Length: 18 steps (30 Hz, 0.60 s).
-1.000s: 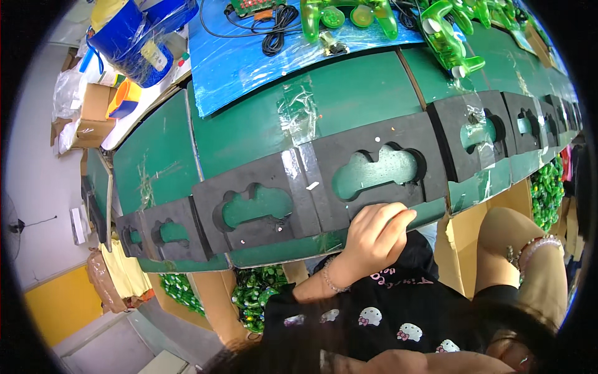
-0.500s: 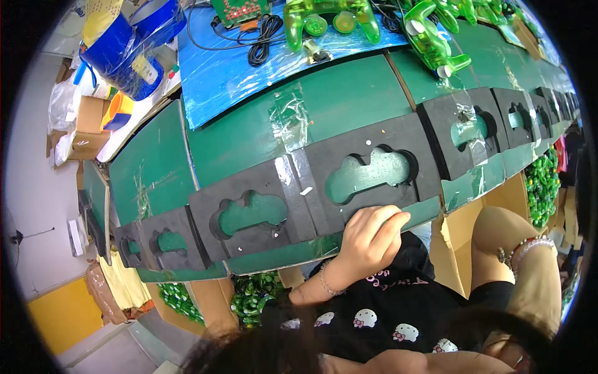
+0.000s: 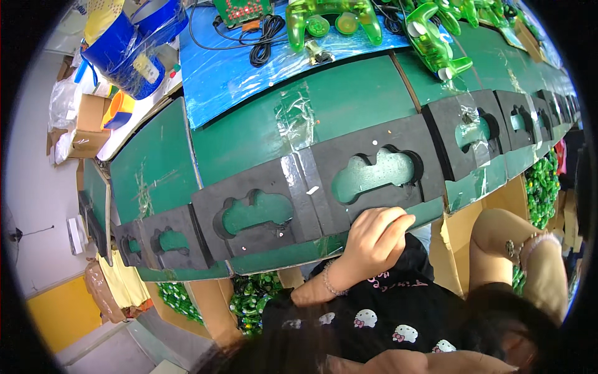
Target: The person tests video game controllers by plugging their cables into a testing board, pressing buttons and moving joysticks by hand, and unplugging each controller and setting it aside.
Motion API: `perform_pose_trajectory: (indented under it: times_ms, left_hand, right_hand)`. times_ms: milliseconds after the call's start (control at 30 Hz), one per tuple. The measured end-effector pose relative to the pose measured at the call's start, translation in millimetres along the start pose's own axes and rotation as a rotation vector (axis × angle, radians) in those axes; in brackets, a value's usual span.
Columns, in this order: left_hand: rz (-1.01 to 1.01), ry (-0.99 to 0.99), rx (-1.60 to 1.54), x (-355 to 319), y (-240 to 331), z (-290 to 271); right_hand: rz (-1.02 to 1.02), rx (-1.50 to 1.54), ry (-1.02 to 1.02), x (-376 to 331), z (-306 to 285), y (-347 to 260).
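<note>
My left hand (image 3: pixel 377 240) rests at the near edge of a black foam block (image 3: pixel 324 209) that has a controller-shaped cutout. Its fingers are curled together, and whatever lies inside them is hidden. The green bench top (image 3: pixel 355 181) shows through the cutout. Left of it lies another black foam block (image 3: pixel 252 240) with a similar cutout, joined by clear tape. My right forearm, with a bracelet (image 3: pixel 539 240) at the wrist, is low on the right beside a bent knee (image 3: pixel 495 227). The fingers of my right hand cannot be made out.
More black foam blocks (image 3: pixel 464 165) run along the bench. Translucent green game controllers (image 3: pixel 336 25) and a coiled black cable (image 3: pixel 268 47) lie on blue sheeting (image 3: pixel 218 81) at the back. Blue bins (image 3: pixel 128 53) stand far left. Cardboard boxes (image 3: pixel 492 206) of green parts sit below.
My right forearm has shifted slightly to the right near the knee. The left hand stays curled at the foam edge. The whole view has moved a little.
</note>
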<state>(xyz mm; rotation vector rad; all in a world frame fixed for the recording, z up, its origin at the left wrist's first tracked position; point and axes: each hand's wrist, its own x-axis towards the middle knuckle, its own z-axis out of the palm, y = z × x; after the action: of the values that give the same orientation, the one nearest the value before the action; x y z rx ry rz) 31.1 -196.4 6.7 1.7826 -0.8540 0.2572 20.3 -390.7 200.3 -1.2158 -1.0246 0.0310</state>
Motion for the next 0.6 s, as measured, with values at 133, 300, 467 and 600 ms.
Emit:
perform_pose_trajectory:
  times_ms: [133, 300, 467, 600]
  left_hand:
    - [0.003, 0.026, -0.047, -2.8, 0.7, -4.7]
    - [0.043, 0.036, -0.124, -9.5, 8.2, -16.6]
    - [0.081, 0.081, -0.096, -15.6, 9.0, -25.7]
    - [0.081, 0.103, -0.062, -18.0, 4.5, -32.6]
  right_hand:
    - [0.306, -1.161, 0.405, 0.8, -65.1, 35.3]
    - [0.358, -1.808, 0.375, -42.7, -168.2, 146.9]
    - [0.537, -1.918, 0.427, -59.6, -170.4, 188.2]
    - [0.642, -1.618, 0.512, -36.7, -135.2, 162.7]
